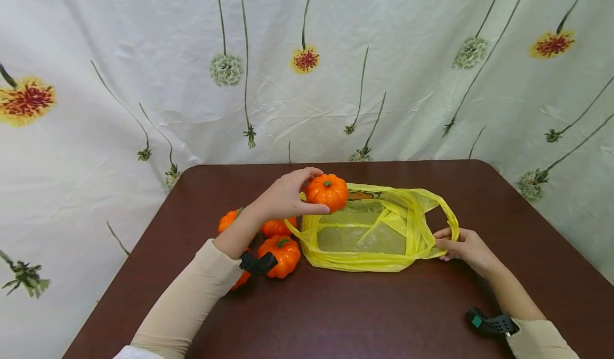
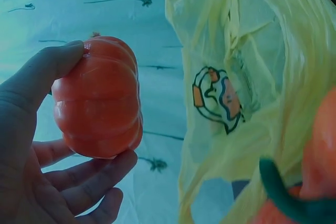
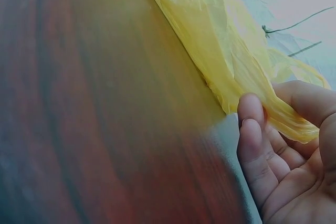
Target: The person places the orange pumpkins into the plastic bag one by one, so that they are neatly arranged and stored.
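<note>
Between thumb and fingers, my left hand (image 1: 289, 195) holds a small orange toy pumpkin (image 1: 328, 193) with a green stem. In the head view this pumpkin overlaps the left rim of a yellow plastic bag (image 1: 355, 263) that lies with its mouth spread wide. My right hand (image 1: 464, 248) pinches the bag's edge near the handle on the right side. The right wrist view shows the gathered yellow plastic (image 3: 286, 116) between that thumb and fingers. In the left wrist view the held pumpkin (image 2: 100, 98) appears beside the bag, which has a printed cartoon (image 2: 218, 98).
Several more orange pumpkins (image 1: 283, 256) sit on the dark brown table (image 1: 364, 316) left of the bag, partly hidden by my left forearm. A white curtain (image 1: 412, 82) with printed flowers hangs behind the table. Each wrist wears a black band (image 1: 491, 323).
</note>
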Available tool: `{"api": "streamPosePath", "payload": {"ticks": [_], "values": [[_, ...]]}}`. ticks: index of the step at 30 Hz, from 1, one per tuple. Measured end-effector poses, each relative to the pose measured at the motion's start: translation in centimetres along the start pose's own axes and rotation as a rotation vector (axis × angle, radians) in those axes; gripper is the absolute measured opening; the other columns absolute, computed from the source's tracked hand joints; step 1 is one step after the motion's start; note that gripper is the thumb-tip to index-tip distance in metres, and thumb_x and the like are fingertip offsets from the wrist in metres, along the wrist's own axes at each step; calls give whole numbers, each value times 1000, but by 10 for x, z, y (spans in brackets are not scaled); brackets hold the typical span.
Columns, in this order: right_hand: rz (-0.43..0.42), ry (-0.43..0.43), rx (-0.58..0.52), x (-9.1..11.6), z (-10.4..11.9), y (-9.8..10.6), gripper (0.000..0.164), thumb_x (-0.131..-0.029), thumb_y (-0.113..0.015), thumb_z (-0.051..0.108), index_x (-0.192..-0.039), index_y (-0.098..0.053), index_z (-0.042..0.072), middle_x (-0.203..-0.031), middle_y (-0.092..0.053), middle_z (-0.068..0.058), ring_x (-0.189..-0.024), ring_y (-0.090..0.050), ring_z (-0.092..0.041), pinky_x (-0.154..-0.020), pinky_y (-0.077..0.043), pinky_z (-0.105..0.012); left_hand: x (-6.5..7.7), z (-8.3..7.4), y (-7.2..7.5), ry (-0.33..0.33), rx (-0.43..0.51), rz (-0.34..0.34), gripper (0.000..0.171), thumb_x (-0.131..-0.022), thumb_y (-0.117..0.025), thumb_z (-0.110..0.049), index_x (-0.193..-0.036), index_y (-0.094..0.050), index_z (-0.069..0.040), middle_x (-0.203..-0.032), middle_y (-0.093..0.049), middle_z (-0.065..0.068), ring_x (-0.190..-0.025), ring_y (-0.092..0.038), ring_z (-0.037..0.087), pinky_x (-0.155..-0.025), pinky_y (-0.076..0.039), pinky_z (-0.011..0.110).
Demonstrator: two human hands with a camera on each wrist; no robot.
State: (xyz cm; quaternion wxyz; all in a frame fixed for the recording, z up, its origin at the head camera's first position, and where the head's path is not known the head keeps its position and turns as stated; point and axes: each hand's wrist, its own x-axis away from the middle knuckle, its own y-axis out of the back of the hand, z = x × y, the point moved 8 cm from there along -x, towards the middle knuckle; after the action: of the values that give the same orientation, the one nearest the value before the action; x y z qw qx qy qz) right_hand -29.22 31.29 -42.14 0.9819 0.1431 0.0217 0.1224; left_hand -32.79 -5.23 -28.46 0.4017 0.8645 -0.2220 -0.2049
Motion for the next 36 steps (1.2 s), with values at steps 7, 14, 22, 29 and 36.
{"api": "streamPosePath", "payload": {"ticks": [7,14,22,29,36], "values": [[9,8,-9,1,-1,-1,31,-96,-58,3,-111,-51,-23,-81,-67,-3,-64,-64,-15,-60,-56,-29,-15,-12,-28,-38,-17,44,78,-80,-77,-46,-142,-45,-12,-128,-56,4,-112,-54,20,-88,-49,37],[17,4,-12,1,-2,-3,32,-96,-58,3,-112,-51,-23,-81,-67,-3,-63,-64,-15,-61,-56,-29,-27,-21,-58,-40,-18,94,81,-80,-77,-48,-144,-44,-10,-127,-57,3,-112,-54,17,-90,-48,33],[19,1,-9,2,0,-3,34,-96,-58,3,-113,-50,-24,-81,-68,-3,-63,-64,-15,-61,-56,-28,-44,-28,-84,-33,-36,95,80,-80,-76,-50,-143,-45,-10,-126,-58,4,-108,-56,17,-87,-49,31],[17,1,4,2,1,-2,34,-96,-58,4,-113,-51,-24,-81,-68,-3,-63,-64,-15,-61,-56,-28,-57,-31,-104,6,-45,83,80,-79,-75,-50,-141,-47,-8,-127,-57,6,-110,-55,19,-88,-48,32],[13,-3,3,2,0,-2,34,-96,-58,4,-113,-51,-24,-82,-68,-3,-63,-64,-15,-61,-56,-29,-69,-28,-123,64,-30,90,78,-81,-74,-49,-141,-45,-7,-125,-58,6,-105,-56,18,-83,-49,29]]}}
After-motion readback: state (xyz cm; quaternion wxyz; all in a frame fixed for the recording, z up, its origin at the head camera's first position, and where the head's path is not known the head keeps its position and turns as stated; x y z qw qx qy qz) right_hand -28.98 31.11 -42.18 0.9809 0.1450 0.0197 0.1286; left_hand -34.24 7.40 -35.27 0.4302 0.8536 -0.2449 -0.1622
